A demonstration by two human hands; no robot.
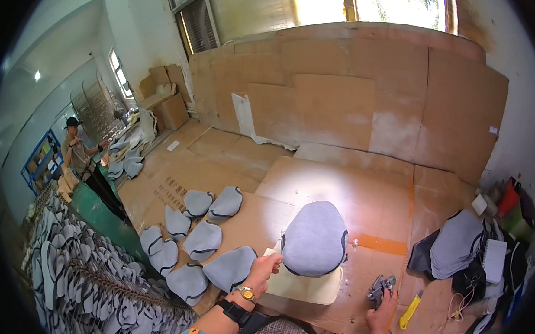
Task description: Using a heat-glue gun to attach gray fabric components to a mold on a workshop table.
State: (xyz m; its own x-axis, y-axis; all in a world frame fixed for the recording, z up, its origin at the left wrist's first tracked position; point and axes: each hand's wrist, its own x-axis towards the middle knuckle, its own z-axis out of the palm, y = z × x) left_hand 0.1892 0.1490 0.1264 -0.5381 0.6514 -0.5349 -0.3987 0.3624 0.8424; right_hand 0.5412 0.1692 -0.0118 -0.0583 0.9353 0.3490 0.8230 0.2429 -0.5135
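Observation:
A rounded grey fabric piece (315, 239) with black edging lies in front of me, domed and wide, partly over a cream board (315, 291). My left hand (263, 272) is closed in a pinch at the lower left edge of this piece; its fingertips hide the exact hold. To the right, my right hand (382, 312) rests low over the cardboard with its fingers around a small dark metal tool (382, 287), whose kind is too small to make out. A yellow-handled cutter (410, 312) lies just right of that hand.
Several similar grey pieces (203, 241) are spread on the cardboard-covered table (231, 165) to the left. A stack of grey pieces (457, 246) sits at right beside a white notepad (493, 261). Many more hang or pile at lower left (104, 285). A person (82, 151) stands at far left.

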